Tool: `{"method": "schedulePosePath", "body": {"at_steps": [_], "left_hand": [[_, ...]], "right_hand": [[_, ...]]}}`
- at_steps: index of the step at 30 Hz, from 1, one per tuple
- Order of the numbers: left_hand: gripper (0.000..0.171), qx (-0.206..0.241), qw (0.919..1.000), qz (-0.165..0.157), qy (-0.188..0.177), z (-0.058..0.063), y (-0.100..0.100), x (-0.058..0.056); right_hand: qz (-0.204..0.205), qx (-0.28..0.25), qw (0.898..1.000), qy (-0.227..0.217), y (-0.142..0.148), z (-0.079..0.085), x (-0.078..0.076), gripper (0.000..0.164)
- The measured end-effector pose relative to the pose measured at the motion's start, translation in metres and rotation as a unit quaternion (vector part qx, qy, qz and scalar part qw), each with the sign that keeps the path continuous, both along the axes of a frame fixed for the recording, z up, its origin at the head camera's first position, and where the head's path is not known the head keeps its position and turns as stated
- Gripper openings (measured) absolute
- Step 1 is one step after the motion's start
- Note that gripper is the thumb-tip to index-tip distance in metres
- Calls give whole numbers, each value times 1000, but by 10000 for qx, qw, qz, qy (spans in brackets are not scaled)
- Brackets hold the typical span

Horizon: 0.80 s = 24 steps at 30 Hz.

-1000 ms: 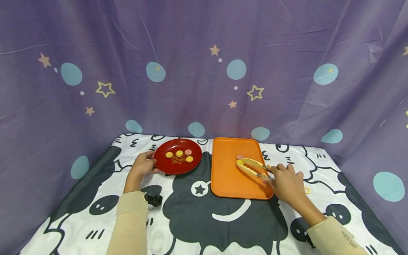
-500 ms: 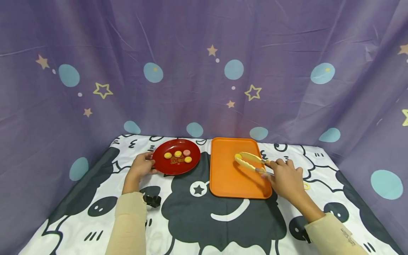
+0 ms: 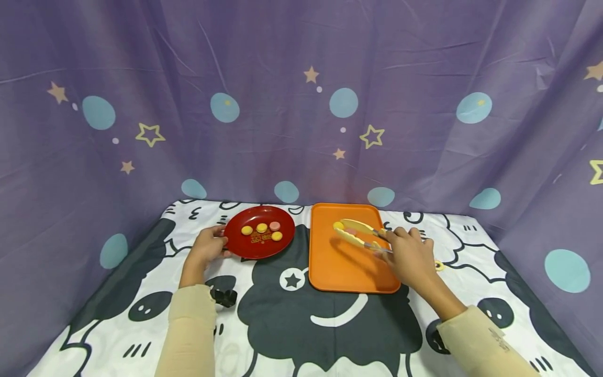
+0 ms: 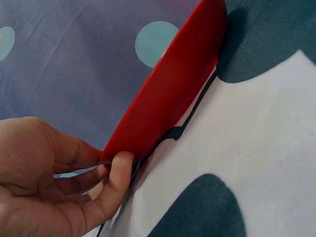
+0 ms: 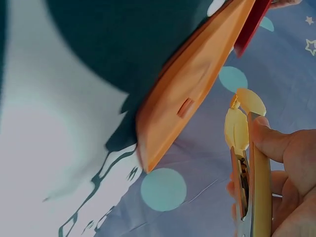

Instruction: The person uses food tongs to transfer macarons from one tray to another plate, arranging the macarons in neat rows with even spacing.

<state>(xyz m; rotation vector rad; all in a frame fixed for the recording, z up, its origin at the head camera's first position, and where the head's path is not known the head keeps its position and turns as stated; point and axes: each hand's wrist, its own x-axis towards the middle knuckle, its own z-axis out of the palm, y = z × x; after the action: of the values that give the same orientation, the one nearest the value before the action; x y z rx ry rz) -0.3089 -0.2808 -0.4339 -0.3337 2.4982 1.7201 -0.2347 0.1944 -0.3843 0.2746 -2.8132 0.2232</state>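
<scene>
Over an orange tray (image 3: pixel 330 272), tongs (image 3: pixel 349 237) gripped by the right hand (image 3: pixel 412 257) clamp a yellow disc (image 3: pixel 338 225) to that hand's left; well apart, the left hand (image 3: pixel 208 244) pinches a red plate (image 3: pixel 240 242).

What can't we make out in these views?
Gold lettering on the red plate: head view, too small to read.
Pieces on the plate: left wrist view, hidden by the plate's wall.
Pink piece at the tongs: head view, partly hidden by a tong arm.
Orange tray, far end: right wrist view, cut off by the top edge.
</scene>
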Motion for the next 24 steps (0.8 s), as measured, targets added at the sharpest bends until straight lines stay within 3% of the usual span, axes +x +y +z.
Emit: {"method": "schedulePosePath", "body": {"at_steps": [14, 24], "left_hand": [[55, 56, 10000, 6, 17, 1, 0, 1], [55, 29, 10000, -8, 2, 1, 0, 0]], "right_hand": [[202, -38, 9997, 110, -32, 8, -5, 57], [413, -2, 9990, 143, -54, 13, -6, 50]]}}
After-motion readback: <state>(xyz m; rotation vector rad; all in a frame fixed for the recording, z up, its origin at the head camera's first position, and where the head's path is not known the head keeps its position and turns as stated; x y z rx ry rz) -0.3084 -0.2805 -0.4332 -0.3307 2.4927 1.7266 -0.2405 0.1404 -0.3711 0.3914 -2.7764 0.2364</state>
